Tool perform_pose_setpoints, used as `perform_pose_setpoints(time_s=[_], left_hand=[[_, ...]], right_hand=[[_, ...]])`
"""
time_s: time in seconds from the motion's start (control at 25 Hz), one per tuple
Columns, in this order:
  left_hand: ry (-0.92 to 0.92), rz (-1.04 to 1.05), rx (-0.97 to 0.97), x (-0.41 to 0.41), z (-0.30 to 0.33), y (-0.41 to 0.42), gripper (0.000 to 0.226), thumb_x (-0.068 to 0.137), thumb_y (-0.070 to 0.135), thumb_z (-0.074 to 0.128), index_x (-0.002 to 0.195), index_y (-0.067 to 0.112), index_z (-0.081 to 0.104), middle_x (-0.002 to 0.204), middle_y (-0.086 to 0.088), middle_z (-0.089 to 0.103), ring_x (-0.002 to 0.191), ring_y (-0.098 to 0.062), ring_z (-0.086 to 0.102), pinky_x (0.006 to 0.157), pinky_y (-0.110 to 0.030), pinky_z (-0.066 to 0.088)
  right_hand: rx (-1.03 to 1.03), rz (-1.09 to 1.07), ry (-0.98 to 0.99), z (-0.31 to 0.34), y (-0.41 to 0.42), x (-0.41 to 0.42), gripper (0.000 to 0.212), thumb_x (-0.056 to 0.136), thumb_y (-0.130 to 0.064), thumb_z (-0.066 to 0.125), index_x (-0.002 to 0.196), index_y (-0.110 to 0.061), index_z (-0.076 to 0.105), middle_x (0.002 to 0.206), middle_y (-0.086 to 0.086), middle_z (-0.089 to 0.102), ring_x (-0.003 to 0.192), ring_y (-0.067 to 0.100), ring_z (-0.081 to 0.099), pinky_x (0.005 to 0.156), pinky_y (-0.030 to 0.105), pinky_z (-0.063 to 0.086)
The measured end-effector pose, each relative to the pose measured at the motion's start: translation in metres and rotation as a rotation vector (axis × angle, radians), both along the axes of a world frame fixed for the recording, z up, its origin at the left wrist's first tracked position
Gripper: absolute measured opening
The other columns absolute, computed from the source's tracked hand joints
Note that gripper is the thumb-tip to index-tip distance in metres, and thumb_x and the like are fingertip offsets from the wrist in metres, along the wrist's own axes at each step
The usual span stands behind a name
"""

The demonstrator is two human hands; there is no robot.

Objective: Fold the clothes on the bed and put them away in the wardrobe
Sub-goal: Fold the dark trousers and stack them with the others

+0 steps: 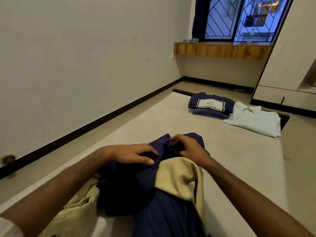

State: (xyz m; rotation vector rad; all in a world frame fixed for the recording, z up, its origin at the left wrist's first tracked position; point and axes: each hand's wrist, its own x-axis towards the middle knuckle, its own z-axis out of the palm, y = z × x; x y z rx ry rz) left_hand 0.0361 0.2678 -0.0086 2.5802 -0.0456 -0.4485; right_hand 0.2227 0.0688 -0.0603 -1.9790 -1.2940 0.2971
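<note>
A white panel printed "the best version" in dark letters sits on the folded navy T-shirt (211, 103), which tops a blue stack just beside the pale folded shirt (253, 119). Nothing else is legible.

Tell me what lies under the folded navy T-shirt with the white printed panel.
The navy T-shirt sits on top of a folded blue garment, whose edge shows along the near side. The rest of that garment, and whether anything else is beneath, is covered. The stack rests on the bed.
</note>
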Motion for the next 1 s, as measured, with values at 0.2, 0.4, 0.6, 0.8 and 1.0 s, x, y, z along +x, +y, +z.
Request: perform_pose_setpoints(time_s=[0.2, 0.4, 0.6, 0.8, 1.0], left_hand=[[-0.026, -0.195, 0.224, -0.019, 0.011, -0.020, 0.090, 0.080, 0.048, 0.077, 0.149, 0.049, 0.020, 0.163, 0.021, 0.000, 0.151, -0.005, 0.008, 0.121, -0.032, 0.018], [-0.416, -0.168, 0.711, -0.014, 0.006, 0.007, 0.041, 0.086, 0.025, 0.048, 0.126, 0.037, 0.043, 0.134, 0.007, 0.048, 0.107, -0.019, 0.059, 0.084, -0.035, 0.047], [-0.698, 0.839, -0.608, 0.017, 0.021, 0.071, 0.009, 0.097, 0.035, 0.062, 0.104, 0.030, 0.064, 0.103, 0.002, 0.070, 0.100, -0.019, 0.067, 0.080, -0.031, 0.052], [-0.684, 1.057, -0.829, 0.033, 0.008, 0.077, 0.025, 0.091, 0.024, 0.070, 0.112, 0.008, 0.068, 0.102, -0.008, 0.074, 0.099, -0.028, 0.069, 0.071, -0.032, 0.054], [-0.776, 0.951, -0.947, 0.035, 0.048, 0.106, 0.020, 0.093, 0.024, 0.067, 0.108, 0.012, 0.068, 0.105, -0.008, 0.075, 0.099, -0.026, 0.070, 0.080, -0.037, 0.055]], right_hand=[[0.175, -0.209, 0.052, 0.017, 0.014, 0.028, 0.011, 0.082, -0.015, 0.080, 0.089, -0.020, 0.074, 0.086, -0.009, 0.073, 0.082, 0.002, 0.068, 0.076, 0.025, 0.057], [0.604, -0.485, 0.468, 0.067, -0.013, 0.076, 0.019, 0.089, -0.010, 0.073, 0.104, -0.021, 0.067, 0.096, -0.008, 0.071, 0.087, 0.003, 0.064, 0.072, 0.015, 0.049], [0.546, -0.511, 0.504, 0.071, -0.031, 0.097, 0.027, 0.090, -0.014, 0.073, 0.115, -0.020, 0.066, 0.104, -0.010, 0.070, 0.096, 0.001, 0.063, 0.081, 0.017, 0.048], [0.272, -0.440, 0.505, 0.059, -0.028, 0.105, 0.021, 0.097, -0.021, 0.064, 0.117, -0.015, 0.063, 0.117, 0.009, 0.069, 0.110, 0.027, 0.064, 0.095, 0.045, 0.053], [0.372, -0.109, 0.901, 0.092, -0.055, 0.109, 0.043, 0.090, -0.008, 0.062, 0.132, -0.009, 0.058, 0.125, 0.013, 0.069, 0.111, 0.027, 0.068, 0.087, 0.034, 0.060]])
